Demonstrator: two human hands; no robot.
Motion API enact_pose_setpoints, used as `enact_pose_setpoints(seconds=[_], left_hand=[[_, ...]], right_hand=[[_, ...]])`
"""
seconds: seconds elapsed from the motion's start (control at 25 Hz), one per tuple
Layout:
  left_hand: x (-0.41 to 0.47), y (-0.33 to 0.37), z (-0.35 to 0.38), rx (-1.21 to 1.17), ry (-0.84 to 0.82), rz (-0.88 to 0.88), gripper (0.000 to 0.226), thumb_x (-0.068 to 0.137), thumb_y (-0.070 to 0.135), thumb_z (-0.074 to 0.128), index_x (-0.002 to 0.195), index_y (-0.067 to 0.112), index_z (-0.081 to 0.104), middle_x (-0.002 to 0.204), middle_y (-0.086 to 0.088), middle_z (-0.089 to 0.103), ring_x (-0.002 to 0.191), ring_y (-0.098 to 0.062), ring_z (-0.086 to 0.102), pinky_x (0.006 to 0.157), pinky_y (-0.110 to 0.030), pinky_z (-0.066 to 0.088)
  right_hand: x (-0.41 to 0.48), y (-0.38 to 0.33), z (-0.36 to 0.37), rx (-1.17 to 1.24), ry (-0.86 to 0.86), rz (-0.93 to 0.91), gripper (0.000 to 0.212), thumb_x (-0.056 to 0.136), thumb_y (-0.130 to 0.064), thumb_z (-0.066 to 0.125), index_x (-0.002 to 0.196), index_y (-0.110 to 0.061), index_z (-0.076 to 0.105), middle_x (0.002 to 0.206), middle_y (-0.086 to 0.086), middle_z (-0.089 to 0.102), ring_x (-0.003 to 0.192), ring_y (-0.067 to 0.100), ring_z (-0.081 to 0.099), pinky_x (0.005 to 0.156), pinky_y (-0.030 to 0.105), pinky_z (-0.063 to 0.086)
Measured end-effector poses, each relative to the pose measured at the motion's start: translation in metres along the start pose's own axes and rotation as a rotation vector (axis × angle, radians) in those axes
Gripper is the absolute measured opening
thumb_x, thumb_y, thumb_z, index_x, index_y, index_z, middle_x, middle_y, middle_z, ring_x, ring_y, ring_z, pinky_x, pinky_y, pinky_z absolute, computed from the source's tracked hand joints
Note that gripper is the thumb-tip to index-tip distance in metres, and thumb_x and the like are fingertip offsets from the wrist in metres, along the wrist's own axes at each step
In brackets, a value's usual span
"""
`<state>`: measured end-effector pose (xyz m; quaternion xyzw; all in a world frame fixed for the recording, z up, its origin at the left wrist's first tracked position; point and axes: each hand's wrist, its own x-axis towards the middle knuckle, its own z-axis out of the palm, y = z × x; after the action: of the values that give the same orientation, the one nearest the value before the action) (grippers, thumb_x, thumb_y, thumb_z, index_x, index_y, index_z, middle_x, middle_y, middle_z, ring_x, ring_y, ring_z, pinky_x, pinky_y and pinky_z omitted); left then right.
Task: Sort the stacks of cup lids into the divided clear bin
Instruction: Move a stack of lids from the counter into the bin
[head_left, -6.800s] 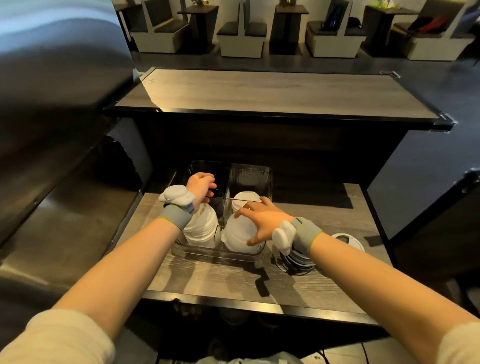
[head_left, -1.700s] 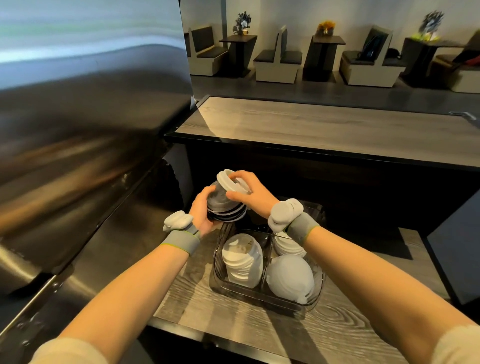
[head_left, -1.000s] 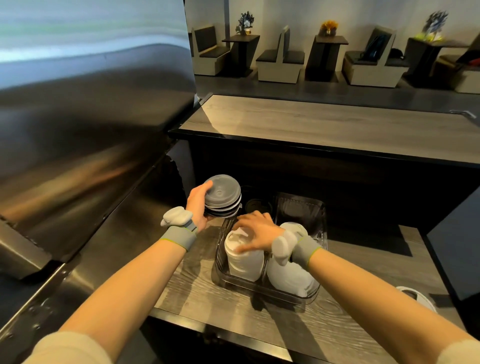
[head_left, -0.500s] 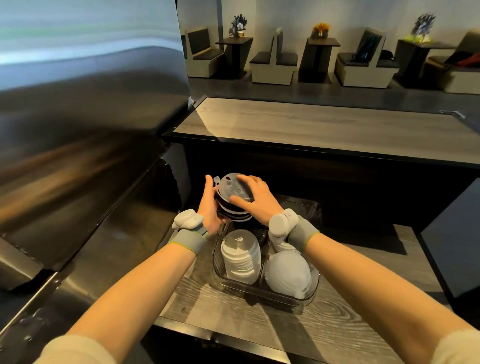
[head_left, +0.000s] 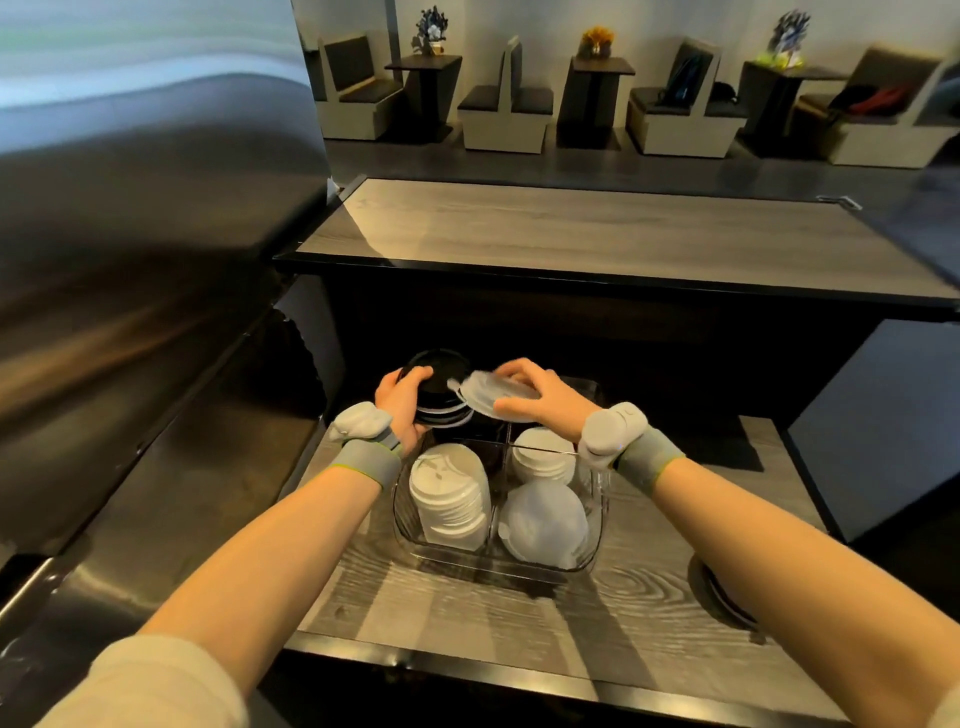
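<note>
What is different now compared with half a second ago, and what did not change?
The right hand has lifted a pale lid off the dark lid stack and drawn it to the right, holding it above the clear bin. The left hand still grips that stack. The three white lid stacks stayed in their compartments.

The bin (head_left: 597, 525) sits at the back of the tabletop (head_left: 415, 608), holding a lid stack (head_left: 449, 501) front-left, a second stack (head_left: 543, 522) front-right, and a third stack (head_left: 543, 457) back-right. Above its back-left compartment hangs a fourth stack (head_left: 441, 400), with a single lid (head_left: 488, 397) just right of it.
</note>
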<state>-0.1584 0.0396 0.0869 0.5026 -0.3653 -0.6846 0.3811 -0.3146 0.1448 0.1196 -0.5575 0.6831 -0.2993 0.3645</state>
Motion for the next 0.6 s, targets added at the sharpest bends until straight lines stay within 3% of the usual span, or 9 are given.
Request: enact_pose_setpoints(seconds=[0.16,0.28,0.4,0.48,0.6], left_hand=[[-0.004,-0.004,0.012,0.031,0.026,0.008,0.047,0.090,0.023,0.056,0.135,0.011,0.047,0.125,-0.010,0.058,0.102,-0.026,0.056,0.061,-0.029,0.045],[-0.010,-0.010,0.017,0.034,0.011,0.004,0.050,0.090,0.025,0.057,0.137,0.012,0.046,0.131,-0.012,0.056,0.108,-0.029,0.056,0.069,-0.034,0.047],[-0.019,-0.015,0.022,0.058,-0.027,0.009,0.047,0.091,0.023,0.057,0.136,0.012,0.047,0.133,-0.013,0.056,0.111,-0.029,0.055,0.080,-0.037,0.046],[-0.023,-0.014,0.022,0.064,-0.040,0.010,0.046,0.091,0.022,0.057,0.135,0.013,0.047,0.132,-0.013,0.056,0.110,-0.027,0.055,0.083,-0.038,0.046],[-0.020,-0.014,0.019,0.098,-0.052,0.013,0.046,0.090,0.022,0.058,0.134,0.014,0.048,0.131,-0.012,0.057,0.119,-0.030,0.054,0.090,-0.042,0.047]], right_hand=[[-0.035,0.023,-0.008,-0.242,-0.233,0.170,0.051,0.084,-0.027,0.066,0.130,-0.017,0.045,0.119,0.004,0.052,0.103,0.016,0.049,0.094,0.029,0.041],[-0.053,0.041,0.005,-0.610,-0.301,0.142,0.062,0.078,-0.035,0.069,0.132,-0.024,0.040,0.132,0.008,0.049,0.116,0.025,0.043,0.101,0.040,0.037],[-0.064,0.046,0.016,-0.798,-0.384,0.083,0.065,0.078,-0.038,0.069,0.133,-0.022,0.037,0.136,0.011,0.047,0.125,0.032,0.035,0.104,0.041,0.029],[-0.062,0.040,0.013,-0.826,-0.328,0.038,0.056,0.080,-0.044,0.066,0.126,-0.018,0.047,0.129,0.010,0.051,0.120,0.029,0.040,0.101,0.038,0.031],[-0.045,0.022,0.003,-0.625,0.066,-0.150,0.034,0.085,-0.040,0.062,0.094,-0.008,0.057,0.096,0.007,0.052,0.090,0.022,0.047,0.088,0.036,0.041]])
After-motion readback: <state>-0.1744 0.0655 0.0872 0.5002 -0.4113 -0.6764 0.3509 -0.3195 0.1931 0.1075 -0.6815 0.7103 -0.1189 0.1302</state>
